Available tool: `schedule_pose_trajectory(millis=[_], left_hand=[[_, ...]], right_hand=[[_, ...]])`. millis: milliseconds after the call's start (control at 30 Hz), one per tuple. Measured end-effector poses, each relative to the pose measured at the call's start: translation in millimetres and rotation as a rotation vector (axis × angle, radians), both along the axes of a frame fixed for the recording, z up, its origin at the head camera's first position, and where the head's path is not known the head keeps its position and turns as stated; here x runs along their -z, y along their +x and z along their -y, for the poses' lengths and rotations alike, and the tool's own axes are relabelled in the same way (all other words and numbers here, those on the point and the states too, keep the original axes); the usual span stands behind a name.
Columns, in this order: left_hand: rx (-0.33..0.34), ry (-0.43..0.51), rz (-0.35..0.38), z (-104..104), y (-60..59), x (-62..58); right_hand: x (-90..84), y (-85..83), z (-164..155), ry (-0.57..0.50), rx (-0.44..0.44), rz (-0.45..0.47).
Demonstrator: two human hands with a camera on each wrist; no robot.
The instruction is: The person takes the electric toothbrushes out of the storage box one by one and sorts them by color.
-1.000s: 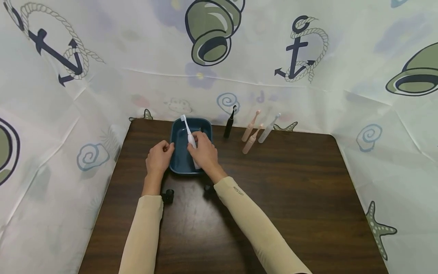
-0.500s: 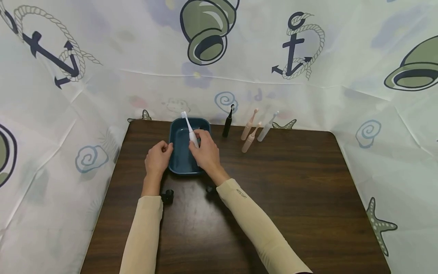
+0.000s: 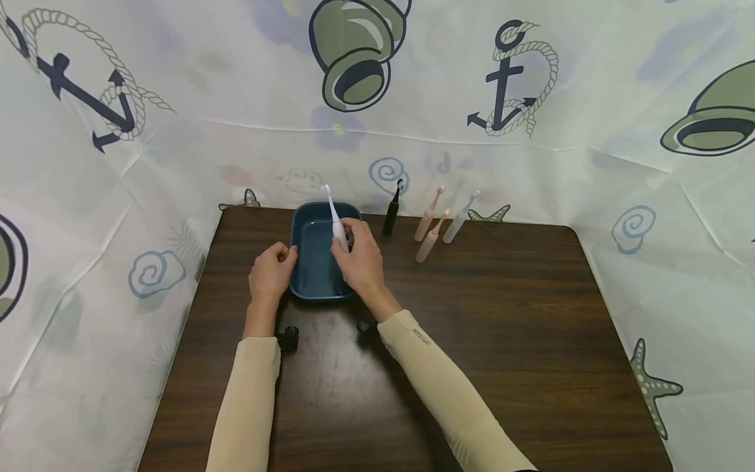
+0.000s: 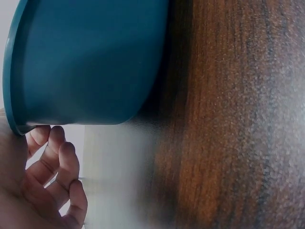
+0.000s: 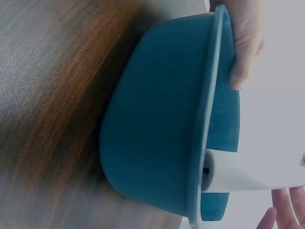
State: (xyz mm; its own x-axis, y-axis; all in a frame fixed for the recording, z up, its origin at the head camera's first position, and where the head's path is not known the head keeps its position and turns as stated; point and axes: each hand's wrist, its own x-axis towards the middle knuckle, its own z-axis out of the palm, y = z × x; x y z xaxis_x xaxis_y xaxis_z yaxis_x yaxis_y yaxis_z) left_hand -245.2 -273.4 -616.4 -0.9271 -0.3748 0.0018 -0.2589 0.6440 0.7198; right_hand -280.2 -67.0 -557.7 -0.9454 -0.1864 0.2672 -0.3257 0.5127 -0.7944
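A blue plastic basin (image 3: 312, 294) stands near the back left of the table. My left hand (image 3: 271, 275) holds its left rim. In the left wrist view, curled fingers (image 4: 66, 164) lie against the outer wall, and the right wrist view shows the thumb (image 5: 240, 74) hooked inside. My right hand (image 3: 361, 257) grips a white electric toothbrush (image 3: 337, 226) by its handle over the basin, brush head up and tilted toward the back. The round base of the handle (image 5: 224, 171) shows at rim height in the right wrist view.
To the right of the basin, a black electric toothbrush (image 3: 392, 213), two pink toothbrushes (image 3: 426, 223) and a whitish one (image 3: 457, 226) stand upright on the dark wooden table (image 3: 501, 328). A patterned white cloth (image 3: 436, 85) hangs behind and at the sides.
My right hand has moved slightly right with the white toothbrush, lifting it, and its head has swung right and up. My left hand stays at the basin's rim.
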Motion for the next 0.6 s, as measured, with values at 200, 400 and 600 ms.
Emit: schedule_pose_trajectory(millis=[200,400,600], left_hand=[[-0.003,0.002,0.005,0.2,-1.5,1.3],[-0.006,0.003,0.007,0.6,-2.3,3.0],[-0.004,0.002,0.002,0.6,-2.8,3.0]], right_hand=[[-3.2,-0.8,-7.9,-0.052,0.006,-0.016],[-2.0,-1.7,-15.7,-0.066,0.016,-0.044],[-3.1,0.3,-27.6,-0.119,0.036,-0.056]])
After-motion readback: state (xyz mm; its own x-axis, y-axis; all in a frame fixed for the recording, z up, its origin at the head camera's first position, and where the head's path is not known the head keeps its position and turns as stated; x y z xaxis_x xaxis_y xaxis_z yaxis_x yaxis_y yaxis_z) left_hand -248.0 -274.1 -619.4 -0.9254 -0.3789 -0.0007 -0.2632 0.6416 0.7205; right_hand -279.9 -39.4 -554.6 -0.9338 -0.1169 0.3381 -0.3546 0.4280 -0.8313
